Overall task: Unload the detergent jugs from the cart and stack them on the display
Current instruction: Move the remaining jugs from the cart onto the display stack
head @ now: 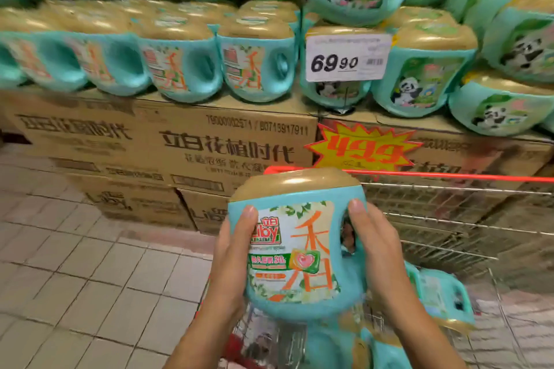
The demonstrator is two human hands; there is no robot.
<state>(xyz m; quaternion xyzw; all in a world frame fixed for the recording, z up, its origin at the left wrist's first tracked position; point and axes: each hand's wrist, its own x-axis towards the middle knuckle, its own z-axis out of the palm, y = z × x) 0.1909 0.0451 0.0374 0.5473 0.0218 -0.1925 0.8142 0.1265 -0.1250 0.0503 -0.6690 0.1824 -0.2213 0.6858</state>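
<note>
I hold a teal detergent jug (299, 252) with a gold cap and an orange-lettered label upright above the cart. My left hand (232, 255) presses its left side and my right hand (379, 252) grips the handle side. Below it, more teal jugs (440, 293) lie in the wire cart (449, 219) with its red rim. The display (186, 69) ahead carries rows of the same jugs stacked on cardboard cartons; panda-label jugs (416, 84) fill its right part.
Brown cartons (168, 141) form the display base, stepping down to the tiled floor (75, 278) on the left. A white price tag reading 69.90 (347, 57) stands among the jugs. A yellow starburst price sign (362, 150) hangs on the carton front.
</note>
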